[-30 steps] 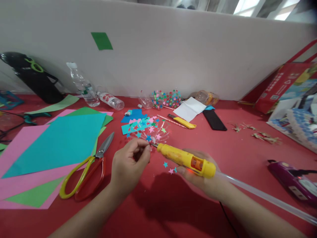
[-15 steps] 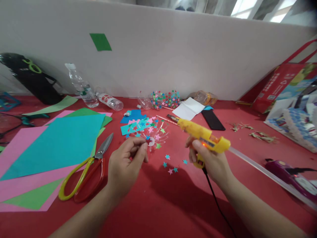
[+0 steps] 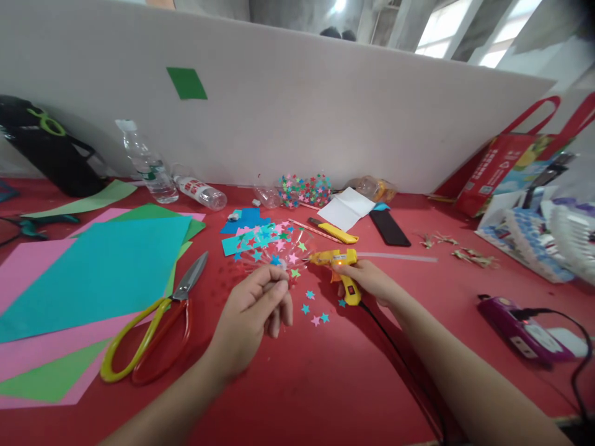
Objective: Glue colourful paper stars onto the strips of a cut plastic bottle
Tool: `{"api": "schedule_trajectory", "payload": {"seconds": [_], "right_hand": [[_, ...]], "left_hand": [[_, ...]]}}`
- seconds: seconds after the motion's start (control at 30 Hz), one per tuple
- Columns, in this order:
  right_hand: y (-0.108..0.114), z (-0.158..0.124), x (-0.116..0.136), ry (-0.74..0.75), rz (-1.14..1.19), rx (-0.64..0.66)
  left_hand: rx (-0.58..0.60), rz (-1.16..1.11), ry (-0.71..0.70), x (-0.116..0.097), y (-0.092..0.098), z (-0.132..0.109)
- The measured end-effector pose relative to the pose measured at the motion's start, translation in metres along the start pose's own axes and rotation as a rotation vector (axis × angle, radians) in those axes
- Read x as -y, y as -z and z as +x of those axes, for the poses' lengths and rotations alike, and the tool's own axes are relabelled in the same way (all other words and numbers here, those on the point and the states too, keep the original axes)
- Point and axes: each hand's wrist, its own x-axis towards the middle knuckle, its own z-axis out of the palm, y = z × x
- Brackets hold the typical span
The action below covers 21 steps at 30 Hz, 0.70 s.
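Observation:
My left hand (image 3: 253,313) is closed in a pinch at the near edge of a clear plastic piece (image 3: 304,238) cut into spreading strips. Colourful paper stars (image 3: 292,258) dot those strips; the exact grip is hidden behind my fingers. My right hand (image 3: 367,280) is wrapped round a yellow hot glue gun (image 3: 335,257), whose nozzle points left at the right side of the plastic piece. A long translucent glue stick (image 3: 400,256) sticks out of its back. Several loose stars (image 3: 325,318) lie on the red table below the gun.
Large scissors (image 3: 179,306) and coloured paper sheets (image 3: 102,266) lie at left. Behind are bottles (image 3: 199,191), a star-covered clear piece (image 3: 304,189), a box cutter (image 3: 334,231) and a black phone (image 3: 389,228). A purple power strip (image 3: 523,331) sits at right, the gun's cord (image 3: 395,347) trailing nearer.
My right hand has brought the glue gun left and down, its nozzle now beside the plastic piece. The box cutter has come into view behind it. My left hand has shifted slightly right.

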Motion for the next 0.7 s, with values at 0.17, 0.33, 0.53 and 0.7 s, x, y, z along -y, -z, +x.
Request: {"api": "schedule_trajectory", "payload": {"seconds": [0.17,0.33,0.53,0.7], "right_hand": [[0.007,-0.014,0.018,0.044,-0.307,-0.22],[-0.015,-0.057,0.049,0.622,-0.222,-0.155],[-0.03,-0.077,0.051,0.859,-0.078,0.054],[-0.026,-0.072,0.046,0.869,-0.114,0.089]], "left_hand": [[0.128,-0.12,0.136,0.003,-0.001,0.002],[0.227,-0.212,0.297,0.003,-0.006,0.003],[0.343,-0.281,0.414,0.006,-0.007,0.004],[0.398,-0.311,0.468,0.008,-0.005,0.004]]}}
